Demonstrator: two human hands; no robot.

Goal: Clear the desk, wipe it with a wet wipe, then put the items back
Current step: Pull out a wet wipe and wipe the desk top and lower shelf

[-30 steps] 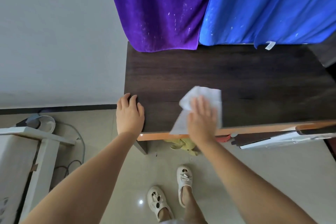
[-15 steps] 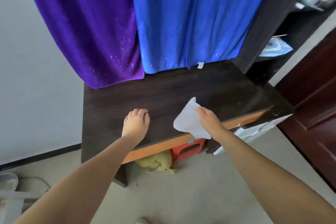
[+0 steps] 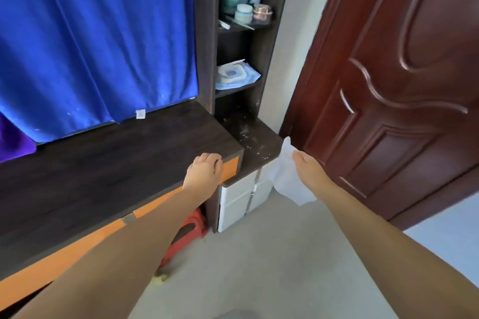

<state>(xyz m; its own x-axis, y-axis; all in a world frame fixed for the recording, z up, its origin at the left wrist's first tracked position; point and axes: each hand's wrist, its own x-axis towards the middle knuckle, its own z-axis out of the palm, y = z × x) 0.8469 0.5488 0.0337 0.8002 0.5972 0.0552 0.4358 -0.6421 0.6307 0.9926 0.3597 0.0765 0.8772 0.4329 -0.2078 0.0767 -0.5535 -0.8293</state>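
Note:
The dark wooden desk (image 3: 108,173) with an orange front edge runs from the left to the middle of the head view. My left hand (image 3: 203,173) rests on its right front corner, fingers curled over the edge. My right hand (image 3: 309,171) holds a white wet wipe (image 3: 287,179) in the air, off the desk, beside the lower side cabinet top (image 3: 259,145). The wipe hangs down from my fingers. That cabinet top carries white specks.
A shelf unit (image 3: 243,33) above the side cabinet holds bottles, jars and a wipes pack (image 3: 234,75). A brown door (image 3: 401,85) stands at the right. Blue curtain (image 3: 90,33) hangs behind the desk. White drawers (image 3: 241,199) and a red stool (image 3: 186,235) sit below.
The view swung right along the desk. My right hand lifted the wipe off the desktop and carried it rightward past the desk's end. My left hand slid to the right front corner.

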